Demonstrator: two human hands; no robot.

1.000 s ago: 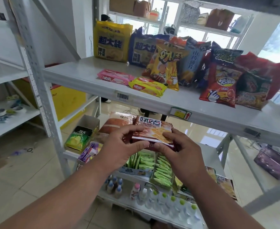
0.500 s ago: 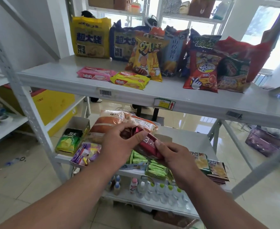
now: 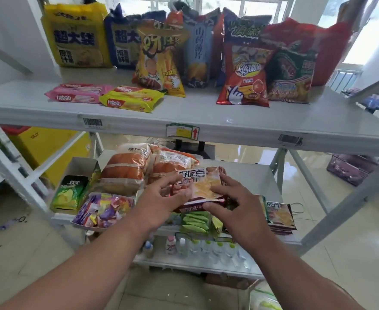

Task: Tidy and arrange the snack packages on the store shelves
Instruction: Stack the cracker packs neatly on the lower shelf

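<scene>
Both hands hold a maroon-and-white biscuit pack [image 3: 203, 185] flat above the middle shelf [image 3: 262, 175]. My left hand [image 3: 164, 198] grips its left end with thumb on top. My right hand [image 3: 231, 198] pinches its right end and near edge. Matching packs [image 3: 279, 217] lie stacked at the shelf's right front. On the top shelf [image 3: 206, 121] stand several chip bags [image 3: 159, 57], with a pink wafer pack [image 3: 76, 93] and a yellow wafer pack [image 3: 131, 100] lying flat in front.
Bread packages [image 3: 126, 173], a green gum box [image 3: 70, 191] and a tray of mixed candies [image 3: 103, 209] fill the middle shelf's left. Green sachets [image 3: 195, 220] lie under my hands. Small bottles [image 3: 197, 247] line the bottom shelf. A yellow bin [image 3: 47, 148] stands left.
The pack was turned from tilted on edge to face up and carried a little right, over the middle shelf. The view dropped closer to the shelves.
</scene>
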